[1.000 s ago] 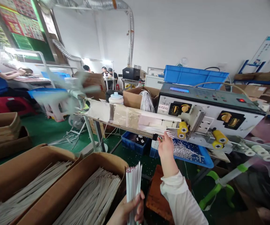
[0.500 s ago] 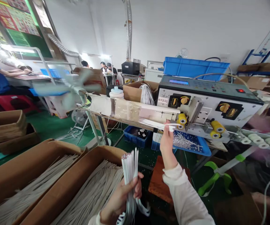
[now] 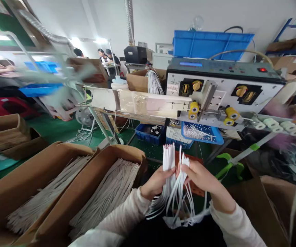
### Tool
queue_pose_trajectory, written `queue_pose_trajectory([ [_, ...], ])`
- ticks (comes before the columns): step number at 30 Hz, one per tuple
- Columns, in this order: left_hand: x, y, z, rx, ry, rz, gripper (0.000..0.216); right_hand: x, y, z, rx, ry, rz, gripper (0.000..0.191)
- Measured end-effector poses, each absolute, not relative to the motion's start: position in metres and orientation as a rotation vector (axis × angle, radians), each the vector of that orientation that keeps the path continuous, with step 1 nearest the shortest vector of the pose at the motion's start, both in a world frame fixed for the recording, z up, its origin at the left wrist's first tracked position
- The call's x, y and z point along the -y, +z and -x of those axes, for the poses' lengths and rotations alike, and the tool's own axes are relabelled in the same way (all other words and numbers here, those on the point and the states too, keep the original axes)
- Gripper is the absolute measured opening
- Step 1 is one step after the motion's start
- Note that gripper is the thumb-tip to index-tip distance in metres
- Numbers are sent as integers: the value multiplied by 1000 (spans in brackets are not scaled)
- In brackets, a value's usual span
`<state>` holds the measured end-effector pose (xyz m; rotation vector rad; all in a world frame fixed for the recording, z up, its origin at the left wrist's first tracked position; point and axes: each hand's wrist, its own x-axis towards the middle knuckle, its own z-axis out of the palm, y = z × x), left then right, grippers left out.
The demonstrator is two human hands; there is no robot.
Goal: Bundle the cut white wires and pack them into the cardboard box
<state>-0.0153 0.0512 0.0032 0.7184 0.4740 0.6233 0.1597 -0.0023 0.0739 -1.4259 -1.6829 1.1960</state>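
My left hand (image 3: pixel 158 182) is closed round a thick bundle of white wires (image 3: pixel 168 158), whose cut ends point up. Close beside it, my right hand (image 3: pixel 199 174) pinches a smaller, looser bunch of white wires (image 3: pixel 184 161). The lower lengths of both bunches curve down over my lap, where a clear plastic wrapping (image 3: pixel 173 222) lies. Past my hands stands a wire-cutting machine (image 3: pixel 221 82) with yellow rollers (image 3: pixel 193 109). A pale guide trough (image 3: pixel 160 105) runs left from the rollers.
Long cardboard boxes of grey-white wires (image 3: pixel 107 195) stand at my left. Below the machine is a blue tray (image 3: pixel 216 136) with small white bits. A spinning fan (image 3: pixel 68 77), blurred, is at the left; people (image 3: pixel 109 58) sit farther back. A wire stand (image 3: pixel 256 147) is on the right.
My right hand has come down from the machine's rollers to beside my left hand and now holds a bunch of wires. My left hand has shifted right with its bundle. The view has tilted down.
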Motion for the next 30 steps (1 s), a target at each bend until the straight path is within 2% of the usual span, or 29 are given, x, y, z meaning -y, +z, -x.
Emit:
queue_pose_trajectory([
  [3, -32, -10, -8, -453, 514, -642, 47, -1, 56, -177, 1475, 1203, 1514, 47],
  [9, -4, -19, -28, -515, 409, -670, 55, 16, 26, -196, 1493, 817, 1659, 37],
  [16, 7, -29, -43, -476, 498, -804, 42, 39, -5, -202, 975, 1210, 1452, 53],
  [20, 9, -31, -47, -507, 526, -854, 42, 50, -16, -203, 812, 1194, 1360, 45],
  [30, 11, -35, -56, -580, 588, -906, 42, 56, -14, -208, 754, 1187, 1296, 42],
])
